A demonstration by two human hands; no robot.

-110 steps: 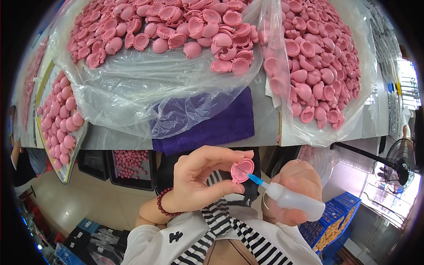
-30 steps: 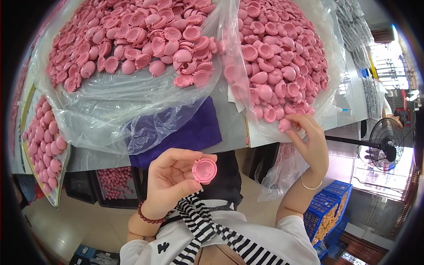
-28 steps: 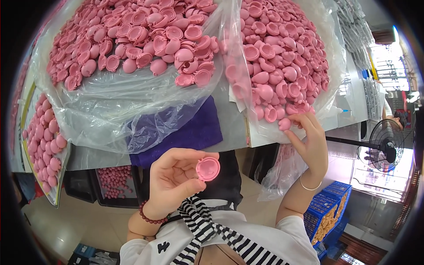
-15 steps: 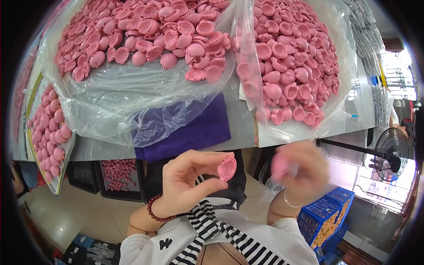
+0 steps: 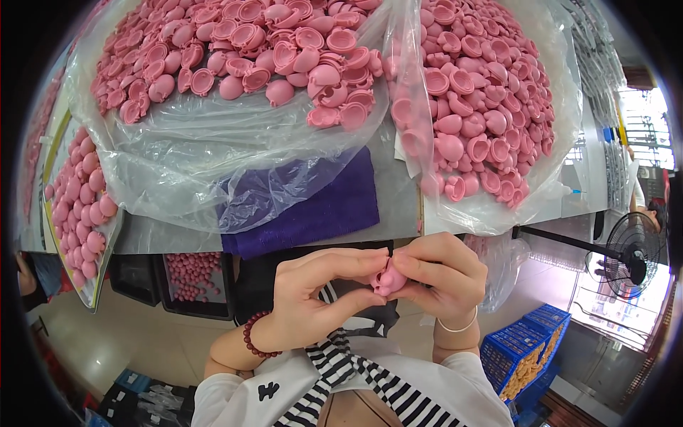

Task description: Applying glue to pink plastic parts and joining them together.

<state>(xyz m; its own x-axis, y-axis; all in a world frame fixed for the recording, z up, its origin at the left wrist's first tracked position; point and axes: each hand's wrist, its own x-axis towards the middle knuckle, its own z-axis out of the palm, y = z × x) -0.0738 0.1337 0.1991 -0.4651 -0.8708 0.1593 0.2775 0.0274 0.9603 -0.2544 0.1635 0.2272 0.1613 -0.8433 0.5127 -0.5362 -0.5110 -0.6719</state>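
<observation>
My left hand (image 5: 320, 295) and my right hand (image 5: 437, 281) meet just below the table edge, fingertips pressed together around a small pink plastic piece (image 5: 388, 280). Both hands pinch it from opposite sides, and my fingers hide most of it. Above them on the table lie two clear plastic bags heaped with pink cup-shaped shells, one at the centre (image 5: 249, 50) and one to the right (image 5: 477, 107). A purple cloth (image 5: 313, 213) lies at the table's front edge between the bags and my hands.
A tray of pink rounded pieces (image 5: 75, 206) stands at the left. Under the table sits a dark bin with pink pieces (image 5: 188, 274). A blue crate (image 5: 530, 352) and a black floor fan (image 5: 633, 252) stand at the right. Another person (image 5: 651, 210) is at the far right.
My right hand took a pink piece from the right bag and came down to my left hand. Both hands now press the pieces together.
</observation>
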